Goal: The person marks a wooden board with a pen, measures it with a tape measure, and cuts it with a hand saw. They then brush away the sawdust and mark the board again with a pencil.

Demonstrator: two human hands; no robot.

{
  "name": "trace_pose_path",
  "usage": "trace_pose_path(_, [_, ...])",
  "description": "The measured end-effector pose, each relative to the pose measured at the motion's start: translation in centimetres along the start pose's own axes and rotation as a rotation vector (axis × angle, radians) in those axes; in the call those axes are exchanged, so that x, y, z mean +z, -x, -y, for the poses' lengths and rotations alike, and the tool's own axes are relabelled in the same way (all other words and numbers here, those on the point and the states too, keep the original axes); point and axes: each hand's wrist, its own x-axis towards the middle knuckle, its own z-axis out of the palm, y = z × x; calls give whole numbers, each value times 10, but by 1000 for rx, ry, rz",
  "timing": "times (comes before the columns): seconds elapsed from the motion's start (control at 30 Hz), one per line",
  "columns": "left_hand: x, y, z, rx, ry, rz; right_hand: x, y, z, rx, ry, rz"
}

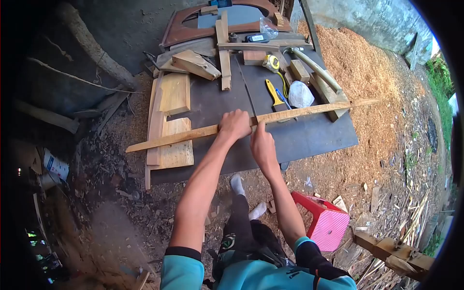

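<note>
Out on the left, the long wooden strip [179, 138] juts past the pale boards [175, 93] and slants up across the dark table [314, 137]. Here's the left hand [235, 124], knuckles up, clamped over the strip near its middle! Tight beside it, the right hand [263, 145] curls in at the strip's near edge (whether it's gripping anything, I can't tell). On we go: tape measure [271, 63], yellow-handled tool [273, 91], white lump [300, 94], hammer [316, 67], and the strip's far end poking out over sawdust [355, 63].
</note>
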Motion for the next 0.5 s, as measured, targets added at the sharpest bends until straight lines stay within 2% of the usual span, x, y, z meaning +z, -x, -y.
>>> trace_pose_path(0.03, [-1,1,0,4,-3,12,-3,-6,5,43,10,56])
trace_pose_path(0.1, [-4,1,-1,9,3,24,-1,51,-13,68,-26,18])
trace_pose_path(0.13, [2,1,1,41,-28,-49,1,66,-19,69,-49,-12])
trace_pose_path(0.17, [10,-1,4,65,-57,-131,0,57,-18,-9,-65,-63])
trace_pose_path(0.23, [7,-2,5,35,-62,-61,-2,59,-16,-126,-101,-133])
trace_pose_path(0.33, [0,-2,2,16,-13,17,6,26,-12,-79,-25,-85])
trace_pose_path(0.37, [5,-1,1,30,-8,-2,4,26,-9,-62,-15,-77])
trace_pose_path(0.43, [12,-8,8,65,-17,-80,-9,93,-14,78,6,13])
trace_pose_path(0.47, [18,-10,10,82,-7,-189,-10,75,-12,29,15,-28])
trace_pose_path(0.5, [9,-12,9,65,-25,-38,-12,66,-11,-9,31,-48])
